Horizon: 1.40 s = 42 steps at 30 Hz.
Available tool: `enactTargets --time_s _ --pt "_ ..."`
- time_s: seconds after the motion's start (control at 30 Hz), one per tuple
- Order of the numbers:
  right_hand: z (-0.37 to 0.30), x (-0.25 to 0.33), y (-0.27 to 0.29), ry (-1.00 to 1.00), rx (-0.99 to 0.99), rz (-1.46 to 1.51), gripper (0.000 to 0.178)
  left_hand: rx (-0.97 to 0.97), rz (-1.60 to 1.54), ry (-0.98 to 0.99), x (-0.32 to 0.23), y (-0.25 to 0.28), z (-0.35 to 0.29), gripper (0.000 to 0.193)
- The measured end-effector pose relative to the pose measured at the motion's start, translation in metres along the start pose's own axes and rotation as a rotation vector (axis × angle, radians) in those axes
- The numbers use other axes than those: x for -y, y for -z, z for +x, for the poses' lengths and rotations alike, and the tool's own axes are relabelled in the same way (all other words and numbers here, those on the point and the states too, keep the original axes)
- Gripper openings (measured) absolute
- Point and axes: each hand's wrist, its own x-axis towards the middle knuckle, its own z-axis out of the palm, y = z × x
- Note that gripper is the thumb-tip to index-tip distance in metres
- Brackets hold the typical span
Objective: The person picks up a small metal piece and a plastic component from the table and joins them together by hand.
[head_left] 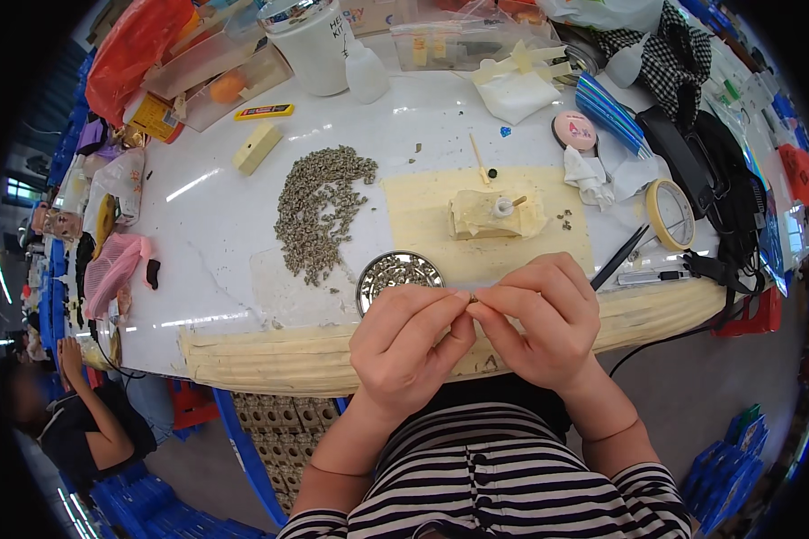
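Note:
My left hand [406, 346] and my right hand [548, 322] meet fingertip to fingertip above the near edge of the table. Thumbs and forefingers of both pinch one tiny metal part [473, 299], mostly covered by the fingers. Just beyond my left hand is a round shiny metal dish [360, 292] with small grey metal parts in it, its near side hidden by that hand. A large pile of similar small parts [319, 211] lies to the left. Past my right hand, a block wrapped in cream tape [476, 220] holds a short upright stick and a white nozzle-like piece.
Black tweezers [618, 259], a tape roll [671, 214] and a box cutter [652, 278] lie to the right. A cream block [257, 148], a white tub [310, 54] and a squeeze bottle [366, 72] stand farther back. Another person's arm [94, 395] shows at the far left.

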Motion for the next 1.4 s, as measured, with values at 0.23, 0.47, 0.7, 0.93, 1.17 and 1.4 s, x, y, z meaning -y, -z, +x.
enactTargets --time_s 0.23,0.47,0.7,0.93,1.17,1.4 --pt "-0.003 -0.006 0.003 -0.437 0.176 0.535 0.008 -0.012 -0.056 -0.029 0.002 0.001 0.002 0.024" --pt "-0.004 -0.009 0.013 -0.861 0.358 1.087 0.010 0.033 -0.135 -0.030 0.002 0.004 -0.001 0.026" --pt "-0.005 -0.002 0.008 -0.748 0.239 0.979 0.008 0.011 -0.115 -0.009 -0.001 0.003 0.002 0.026" --pt "-0.009 -0.005 0.009 -0.685 0.241 0.957 0.008 0.070 -0.050 -0.023 -0.004 0.005 0.000 0.021" --pt "-0.010 -0.004 0.009 -0.826 0.339 1.165 0.013 0.045 -0.068 -0.057 -0.005 0.005 -0.002 0.018" --pt "-0.013 0.000 0.004 -0.874 0.358 1.346 0.015 0.027 -0.105 -0.095 -0.005 0.008 -0.002 0.025"
